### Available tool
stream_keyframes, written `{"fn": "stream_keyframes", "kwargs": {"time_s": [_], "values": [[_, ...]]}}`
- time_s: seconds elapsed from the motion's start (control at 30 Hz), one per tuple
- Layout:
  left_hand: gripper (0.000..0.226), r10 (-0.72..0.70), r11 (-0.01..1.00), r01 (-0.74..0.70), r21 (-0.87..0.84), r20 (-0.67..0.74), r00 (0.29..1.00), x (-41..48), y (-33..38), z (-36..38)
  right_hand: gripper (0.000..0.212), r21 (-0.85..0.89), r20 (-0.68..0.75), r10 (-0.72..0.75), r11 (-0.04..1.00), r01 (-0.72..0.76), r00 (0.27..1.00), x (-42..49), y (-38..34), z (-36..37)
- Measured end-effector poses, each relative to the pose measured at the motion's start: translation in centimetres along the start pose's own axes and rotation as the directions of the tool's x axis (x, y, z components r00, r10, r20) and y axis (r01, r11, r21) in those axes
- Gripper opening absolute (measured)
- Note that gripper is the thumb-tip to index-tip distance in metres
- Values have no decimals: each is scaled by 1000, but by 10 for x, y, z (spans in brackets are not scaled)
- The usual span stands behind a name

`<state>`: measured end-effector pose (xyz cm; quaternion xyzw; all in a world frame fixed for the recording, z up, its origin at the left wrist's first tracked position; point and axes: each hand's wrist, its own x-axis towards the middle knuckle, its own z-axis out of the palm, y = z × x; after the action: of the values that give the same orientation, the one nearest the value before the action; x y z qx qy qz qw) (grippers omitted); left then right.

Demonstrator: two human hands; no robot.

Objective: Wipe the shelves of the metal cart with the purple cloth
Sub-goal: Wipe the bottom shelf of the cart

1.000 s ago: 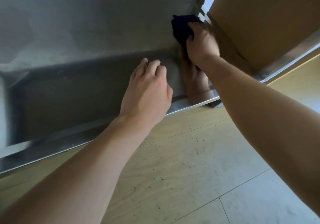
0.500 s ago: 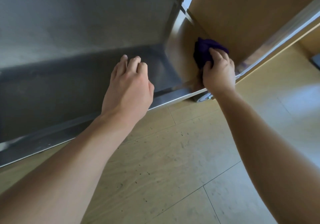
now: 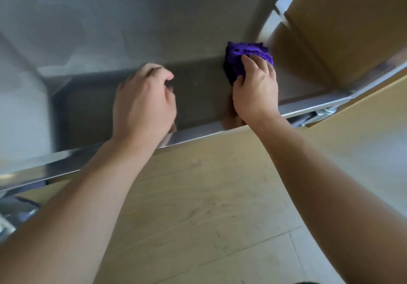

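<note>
Purple cloth slides into the back-right corner of the shelf, gripped in my right hand; left hand loose, empty. Mid-wipe, I'd say. Next, sweep leftward.

The metal cart is bare steel: its shelf bed looks brushed, dull grey and smooth, while the folded front rim is glossier and throws back bright light and a dim reflection of skin. The purple cloth is soft, fuzzy fabric, matt, bunched in thick folds. The tan panel beside the cart is flat and matt, like cardboard or board. The floor shows pale wood-grain planks with a low sheen, finely scuffed
</note>
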<state>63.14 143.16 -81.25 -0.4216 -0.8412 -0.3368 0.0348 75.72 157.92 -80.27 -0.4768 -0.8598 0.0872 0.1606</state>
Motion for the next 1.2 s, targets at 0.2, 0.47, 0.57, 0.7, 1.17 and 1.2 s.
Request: {"fn": "stream_keyframes", "kwargs": {"time_s": [0.2,0.47,0.57,0.7,1.17,1.2], "values": [[25,-163,977,175,125,-97,982,-25,-66,-49,48,43,42,-181,983,179,983,-8,-74,28],[24,-326,924,358,133,-213,921,-61,-116,-103,51,113,100,-396,916,385,913,-37,-173,62],[24,-366,923,383,25,-245,898,-71,-129,-108,51,139,99,-474,877,459,875,-53,-202,71],[22,-420,904,426,-35,-261,869,-73,-139,-112,52,172,104,-571,817,551,814,-69,-226,78],[28,-482,868,496,-22,-273,832,-69,-120,-115,48,367,139,-765,630,685,629,-98,-216,66],[30,-509,855,518,-41,-267,818,-68,-116,-114,45,424,141,-757,628,652,638,-96,-215,61]]}}
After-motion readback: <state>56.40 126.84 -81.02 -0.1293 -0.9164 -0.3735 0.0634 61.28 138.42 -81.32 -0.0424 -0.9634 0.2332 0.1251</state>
